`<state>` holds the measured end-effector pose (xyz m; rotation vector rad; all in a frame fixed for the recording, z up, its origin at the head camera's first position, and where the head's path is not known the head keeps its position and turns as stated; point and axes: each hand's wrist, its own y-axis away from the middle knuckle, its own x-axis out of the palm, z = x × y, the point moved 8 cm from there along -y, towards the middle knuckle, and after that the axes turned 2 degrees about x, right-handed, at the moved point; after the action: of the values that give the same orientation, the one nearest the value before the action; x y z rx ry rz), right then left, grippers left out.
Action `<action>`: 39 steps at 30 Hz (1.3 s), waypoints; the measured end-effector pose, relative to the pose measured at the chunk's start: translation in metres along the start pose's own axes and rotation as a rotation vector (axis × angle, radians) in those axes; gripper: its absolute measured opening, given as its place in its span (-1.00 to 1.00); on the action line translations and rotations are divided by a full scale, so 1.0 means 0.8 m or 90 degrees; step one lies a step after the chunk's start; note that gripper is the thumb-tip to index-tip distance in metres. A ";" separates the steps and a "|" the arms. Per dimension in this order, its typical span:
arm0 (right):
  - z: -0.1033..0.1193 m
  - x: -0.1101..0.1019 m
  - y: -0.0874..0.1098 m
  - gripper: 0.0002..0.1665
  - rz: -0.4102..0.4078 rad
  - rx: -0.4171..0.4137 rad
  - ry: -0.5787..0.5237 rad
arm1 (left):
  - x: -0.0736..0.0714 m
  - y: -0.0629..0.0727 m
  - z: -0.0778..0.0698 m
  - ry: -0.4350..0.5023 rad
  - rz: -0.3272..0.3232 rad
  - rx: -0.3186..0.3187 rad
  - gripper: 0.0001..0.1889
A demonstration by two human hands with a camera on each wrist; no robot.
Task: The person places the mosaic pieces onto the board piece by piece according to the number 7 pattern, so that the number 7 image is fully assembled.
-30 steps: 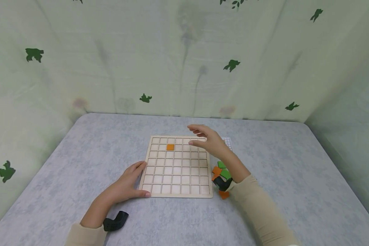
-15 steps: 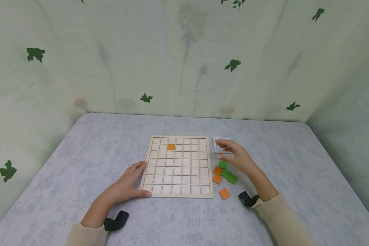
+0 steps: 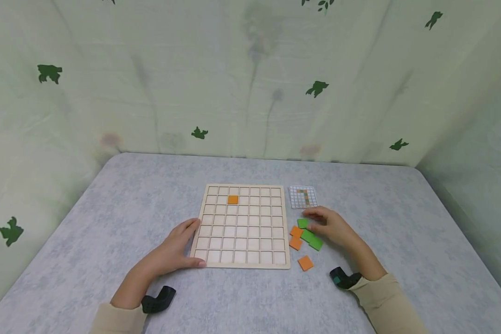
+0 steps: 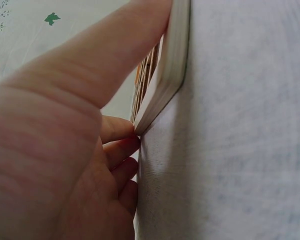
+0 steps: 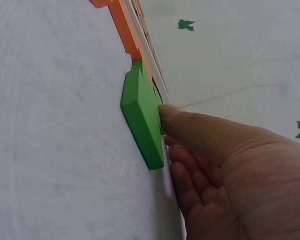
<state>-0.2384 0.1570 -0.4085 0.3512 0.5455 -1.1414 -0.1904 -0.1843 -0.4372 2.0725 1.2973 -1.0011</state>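
Note:
In the head view a wooden grid board (image 3: 242, 232) lies on the table, an orange square tile (image 3: 233, 199) in one cell of its second row. My left hand (image 3: 173, 248) rests at the board's near left corner, thumb along the front edge and fingers against the left side. My right hand (image 3: 331, 227) is low over the loose tiles to the board's right. Its thumb and fingers stand apart around a green tile (image 3: 302, 223). In the right wrist view the thumb tip is right behind the nearer green tile (image 5: 140, 110), which partly hides the fingertip area.
A small pattern card (image 3: 303, 197) with a coloured grid lies behind the loose tiles. More green tiles (image 3: 315, 243) overlap there, beside several orange tiles (image 3: 305, 263). A pale curtain (image 3: 250, 93) with green bird shapes hangs behind the table.
My right hand has moved from over the board, right and towards me, down to the green tiles, uncovering the card. The left hand and the board have stayed put.

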 end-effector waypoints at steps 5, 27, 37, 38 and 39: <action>0.002 0.003 0.000 -0.67 0.005 -0.036 0.031 | -0.001 0.001 -0.001 0.001 0.001 -0.004 0.15; 0.045 -0.009 -0.035 -0.62 -0.079 -0.089 0.016 | 0.000 -0.001 0.001 -0.004 0.004 -0.008 0.15; 0.107 0.027 -0.088 -0.62 -0.073 -0.154 -0.050 | 0.000 -0.002 0.001 -0.004 0.005 -0.004 0.16; 0.108 0.033 -0.095 -0.62 -0.069 -0.150 -0.057 | 0.000 -0.002 0.001 -0.005 0.005 -0.004 0.16; 0.109 0.039 -0.100 -0.62 -0.066 -0.145 -0.061 | 0.000 -0.002 0.000 -0.004 0.005 -0.003 0.16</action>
<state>-0.2831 0.0565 -0.3544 0.0723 0.6085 -1.1750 -0.1919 -0.1840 -0.4374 2.0671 1.2863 -0.9991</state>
